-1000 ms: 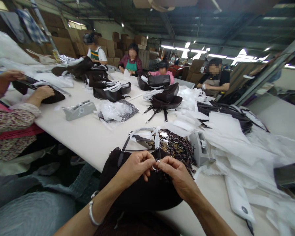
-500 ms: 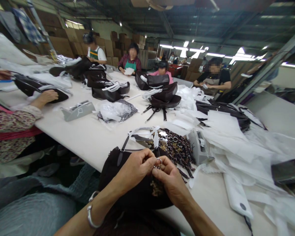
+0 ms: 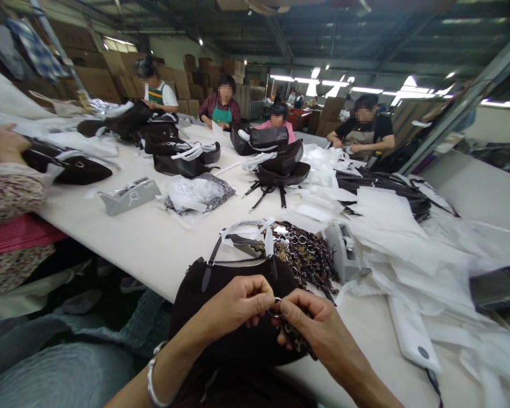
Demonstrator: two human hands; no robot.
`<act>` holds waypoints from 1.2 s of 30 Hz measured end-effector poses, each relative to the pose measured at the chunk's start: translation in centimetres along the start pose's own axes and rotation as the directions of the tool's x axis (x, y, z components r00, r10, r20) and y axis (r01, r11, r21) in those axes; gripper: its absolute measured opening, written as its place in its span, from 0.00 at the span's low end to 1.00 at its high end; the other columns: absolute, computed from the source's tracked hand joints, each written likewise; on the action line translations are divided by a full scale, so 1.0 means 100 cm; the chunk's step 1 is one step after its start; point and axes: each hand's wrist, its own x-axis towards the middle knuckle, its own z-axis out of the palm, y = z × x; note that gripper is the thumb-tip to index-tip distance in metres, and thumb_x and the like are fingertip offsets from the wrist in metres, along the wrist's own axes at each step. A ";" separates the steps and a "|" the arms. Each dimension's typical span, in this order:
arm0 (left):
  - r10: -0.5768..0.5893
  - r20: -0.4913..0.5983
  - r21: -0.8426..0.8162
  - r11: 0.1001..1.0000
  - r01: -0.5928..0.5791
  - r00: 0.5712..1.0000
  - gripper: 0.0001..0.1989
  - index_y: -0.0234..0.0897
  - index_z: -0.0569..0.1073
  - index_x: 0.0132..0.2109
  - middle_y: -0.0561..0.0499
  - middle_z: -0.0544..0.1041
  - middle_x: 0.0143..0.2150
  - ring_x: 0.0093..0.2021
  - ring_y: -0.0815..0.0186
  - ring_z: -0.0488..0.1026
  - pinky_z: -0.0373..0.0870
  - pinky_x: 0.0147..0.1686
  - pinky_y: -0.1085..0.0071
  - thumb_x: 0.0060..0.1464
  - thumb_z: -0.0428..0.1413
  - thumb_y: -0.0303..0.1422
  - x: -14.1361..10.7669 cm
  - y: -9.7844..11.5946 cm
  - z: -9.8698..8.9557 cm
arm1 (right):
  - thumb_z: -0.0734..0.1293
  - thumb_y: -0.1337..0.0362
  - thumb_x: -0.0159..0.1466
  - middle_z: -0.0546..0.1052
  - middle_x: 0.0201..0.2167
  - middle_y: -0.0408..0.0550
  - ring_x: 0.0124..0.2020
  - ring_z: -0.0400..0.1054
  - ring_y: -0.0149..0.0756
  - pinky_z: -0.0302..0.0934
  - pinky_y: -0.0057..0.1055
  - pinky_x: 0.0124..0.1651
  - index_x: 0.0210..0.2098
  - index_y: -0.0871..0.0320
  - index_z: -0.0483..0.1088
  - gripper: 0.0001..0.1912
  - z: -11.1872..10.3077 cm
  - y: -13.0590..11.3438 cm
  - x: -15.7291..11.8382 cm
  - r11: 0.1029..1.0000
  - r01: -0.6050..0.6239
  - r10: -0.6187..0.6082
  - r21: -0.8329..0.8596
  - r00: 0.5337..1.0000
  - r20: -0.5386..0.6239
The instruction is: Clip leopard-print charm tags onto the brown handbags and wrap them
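Note:
A dark brown handbag (image 3: 229, 334) rests against me at the table's edge, its strap (image 3: 213, 258) standing up with white wrapping on it. Over the bag, my left hand (image 3: 249, 303) pinches one side of a silver metal ring (image 3: 277, 306). My right hand (image 3: 308, 320) is closed on the other side of that ring, and a brown patterned charm (image 3: 296, 340) hangs from it under the fingers. Just beyond the bag lies a heap of similar patterned charms with rings (image 3: 308, 255).
A grey tape dispenser (image 3: 342, 249) stands right of the heap, another dispenser (image 3: 130, 195) farther left. White sheets (image 3: 391, 224) and a white corded device (image 3: 414, 334) lie at right. Dark bags (image 3: 280, 164) sit mid-table. A co-worker's arm (image 3: 17, 187) handles a bag at left; several people work opposite.
Both hands have come down a little toward me with the ring, and the right hand has shifted right. At left, the co-worker's hand has moved back along the bag.

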 end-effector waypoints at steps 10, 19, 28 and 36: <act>-0.098 -0.291 0.230 0.958 0.169 0.952 0.06 0.35 0.70 0.30 0.54 0.68 0.21 0.18 0.71 0.65 0.58 0.16 0.79 0.52 0.55 0.33 0.114 -0.053 -0.035 | 0.71 0.55 0.54 0.75 0.22 0.42 0.19 0.69 0.33 0.64 0.28 0.20 0.33 0.58 0.70 0.13 -0.011 0.008 0.067 1.000 0.011 -0.013 -0.010 0.967 -0.255; 0.014 -0.237 -0.044 0.999 -0.025 0.971 0.16 0.34 0.69 0.33 0.54 0.69 0.27 0.26 0.71 0.68 0.66 0.25 0.77 0.48 0.58 0.45 0.129 -0.068 -0.037 | 0.68 0.56 0.55 0.71 0.18 0.40 0.17 0.65 0.32 0.57 0.25 0.18 0.27 0.57 0.68 0.11 -0.010 0.016 0.093 0.977 0.110 -0.177 -0.181 0.891 -0.418; 0.226 -0.253 -0.017 0.971 -0.238 0.941 0.15 0.33 0.74 0.39 0.51 0.76 0.36 0.38 0.64 0.71 0.67 0.41 0.70 0.42 0.65 0.32 0.113 -0.075 -0.040 | 0.67 0.58 0.55 0.71 0.18 0.40 0.18 0.63 0.30 0.57 0.25 0.22 0.26 0.57 0.68 0.09 -0.011 0.022 0.102 0.951 0.132 -0.257 -0.279 0.838 -0.481; 0.215 -0.467 -0.072 0.958 -0.279 0.858 0.12 0.37 0.64 0.37 0.55 0.70 0.28 0.26 0.68 0.69 0.68 0.28 0.71 0.54 0.56 0.40 0.144 -0.092 -0.034 | 0.66 0.59 0.55 0.74 0.20 0.42 0.20 0.64 0.31 0.57 0.26 0.25 0.28 0.58 0.71 0.08 -0.012 0.015 0.108 0.932 0.139 -0.298 -0.335 0.819 -0.491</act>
